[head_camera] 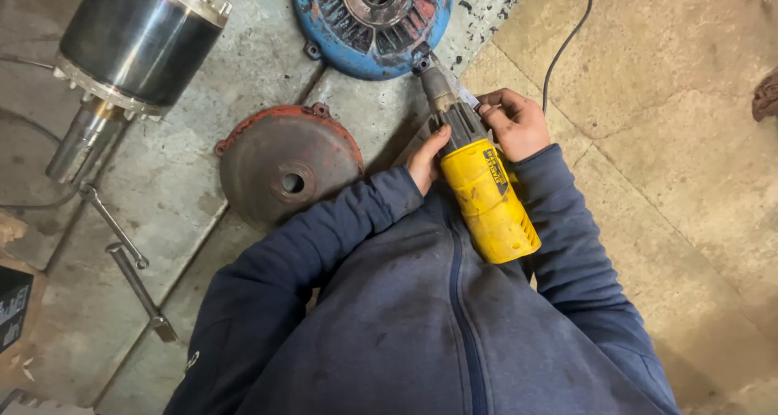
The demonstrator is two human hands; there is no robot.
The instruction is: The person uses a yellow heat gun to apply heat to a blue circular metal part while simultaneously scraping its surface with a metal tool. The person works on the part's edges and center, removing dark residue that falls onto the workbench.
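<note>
Right, what I saw standing over the bench:

1. Person held a yellow power tool (pixel 486 196) in both hands, body tucked against the blue jacket (pixel 421 318) — likely to brace it.
2. Tool's dark nose pointed up and away, its tip touching the lower rim of the blue end cover (pixel 373 22), near a bolt lug. Looked like a grinder or driver; couldn't tell which.
3. Left hand (pixel 427 160) sat on the left side of the tool, where the black neck met the yellow body. Thumb lay up along the neck; the other fingers were hidden under the tool, so I couldn't tell how tightly they closed.
4. Right hand (pixel 512 123) gripped the neck from the other side, fingers curled and pressed together around it — closed on the tool, not spread. Seemed to steer the nose.
5. Black cable (pixel 567 34) ran off over the tan floor (pixel 673 139) behind that hand, lying slack.
6. Red-brown end cover (pixel 288 168) lay dome-up just beside the left sleeve, apart from the tool.
7. Motor body with shaft (pixel 130 42) lay tilted at upper left, well apart from the hands.
8. Two steel bars (pixel 130 261) lay on the grey slab (pixel 235 83) at lower left, untouched.
</note>
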